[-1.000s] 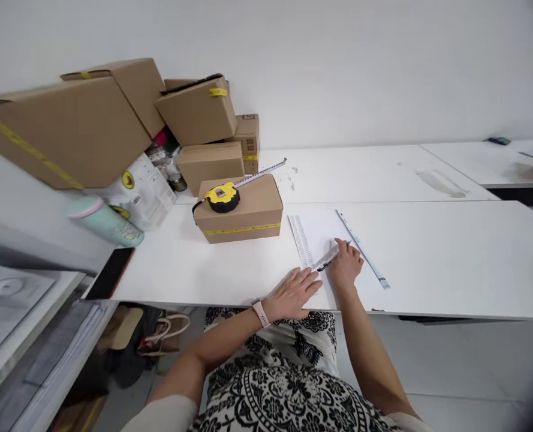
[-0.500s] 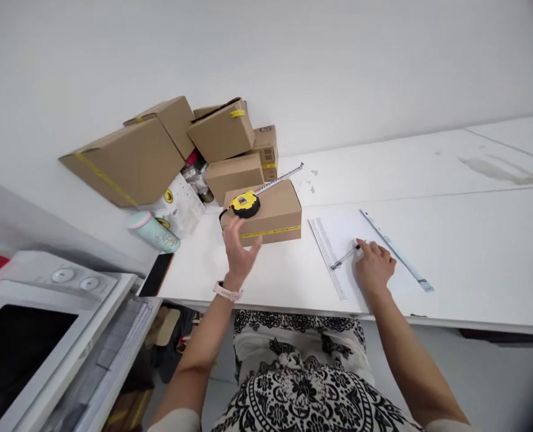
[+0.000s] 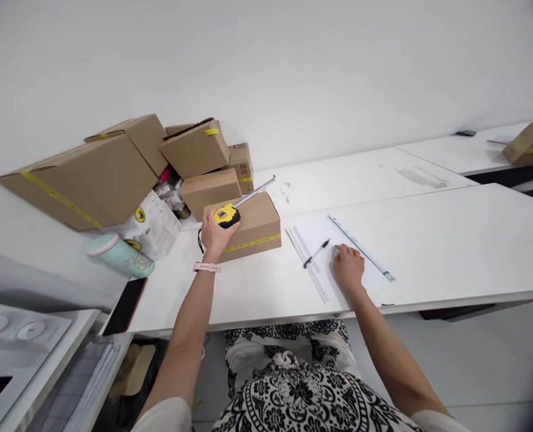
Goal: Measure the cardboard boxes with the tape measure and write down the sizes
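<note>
My left hand point(image 3: 215, 233), with a pink band at the wrist, is closed round the near side of a yellow and black tape measure point(image 3: 226, 215). The case sits on top of a taped cardboard box point(image 3: 257, 219), and its blade point(image 3: 256, 191) is drawn out past the box's far edge. My right hand point(image 3: 349, 267) rests on a printed sheet of paper point(image 3: 313, 231), fingers loosely bent and holding nothing. A pen point(image 3: 316, 253) lies on the sheet, to the left of that hand and apart from it. A light blue strip point(image 3: 361, 247) lies along the paper's right side.
Several cardboard boxes point(image 3: 194, 150) are stacked against the wall at the left. A mint tumbler point(image 3: 120, 255) lies by a white package point(image 3: 153, 225). A dark phone point(image 3: 125, 306) rests at the table's left corner. Another box point(image 3: 531, 145) stands at far right.
My left hand has moved onto the tape measure and taken hold of it. My right hand has let go of the pen, which now lies on the paper. The view has shifted right.
</note>
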Available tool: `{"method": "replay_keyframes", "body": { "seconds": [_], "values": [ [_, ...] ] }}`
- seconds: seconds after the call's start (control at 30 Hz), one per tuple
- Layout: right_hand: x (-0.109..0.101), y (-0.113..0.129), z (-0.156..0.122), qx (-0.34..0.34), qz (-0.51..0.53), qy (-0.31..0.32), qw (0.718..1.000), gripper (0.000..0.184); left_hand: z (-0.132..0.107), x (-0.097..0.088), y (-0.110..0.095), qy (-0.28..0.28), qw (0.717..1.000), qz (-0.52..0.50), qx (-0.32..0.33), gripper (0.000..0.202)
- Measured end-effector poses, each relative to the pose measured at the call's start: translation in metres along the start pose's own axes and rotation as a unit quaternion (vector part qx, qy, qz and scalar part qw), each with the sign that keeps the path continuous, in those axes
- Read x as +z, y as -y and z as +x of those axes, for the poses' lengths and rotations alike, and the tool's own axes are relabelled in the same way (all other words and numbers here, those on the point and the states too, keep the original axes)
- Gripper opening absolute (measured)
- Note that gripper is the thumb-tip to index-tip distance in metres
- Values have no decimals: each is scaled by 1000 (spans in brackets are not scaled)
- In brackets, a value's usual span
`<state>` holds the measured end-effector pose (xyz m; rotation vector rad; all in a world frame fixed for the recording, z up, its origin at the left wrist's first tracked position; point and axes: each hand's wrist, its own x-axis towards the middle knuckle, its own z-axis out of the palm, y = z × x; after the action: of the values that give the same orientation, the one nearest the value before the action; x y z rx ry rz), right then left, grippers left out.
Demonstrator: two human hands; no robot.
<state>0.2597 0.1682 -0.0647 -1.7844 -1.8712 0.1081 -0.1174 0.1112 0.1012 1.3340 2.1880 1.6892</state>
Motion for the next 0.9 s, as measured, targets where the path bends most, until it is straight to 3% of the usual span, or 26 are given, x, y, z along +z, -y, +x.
{"method": "replay_keyframes", "body": {
  "seconds": [0.13, 0.3, 0.37, 0.43, 0.57, 0.67, 0.77, 0.9],
  "values": [
    [-1, -4, 1, 13, 48, -29, 998, 43, -7, -26, 5, -17, 987, -160, -7, 76],
    [-7, 13, 2, -6, 188, -100, 977, 44, -22, -79, 16, -22, 939, -343, -19, 56],
    [-8, 36, 9, -9, 276, -59, 959, 44, -22, -92, 24, -18, 922, -383, -50, 54],
    [-9, 69, 20, -6, 380, 27, 925, 47, -19, -97, 33, -8, 908, -410, -90, 57],
    [-12, 140, 43, 25, 494, 174, 851, 63, -9, -89, 42, 19, 880, -450, -150, 64],
    [-23, 169, 42, 16, 538, 239, 809, 68, -14, -84, 37, 24, 866, -472, -164, 65],
    [-45, 164, 16, -2, 547, 248, 800, 69, -34, -92, 27, 35, 860, -479, -174, 66],
    [-74, 125, -36, 22, 530, 243, 812, 66, -67, -122, 15, 52, 867, -454, -200, 61]
  ]
}}
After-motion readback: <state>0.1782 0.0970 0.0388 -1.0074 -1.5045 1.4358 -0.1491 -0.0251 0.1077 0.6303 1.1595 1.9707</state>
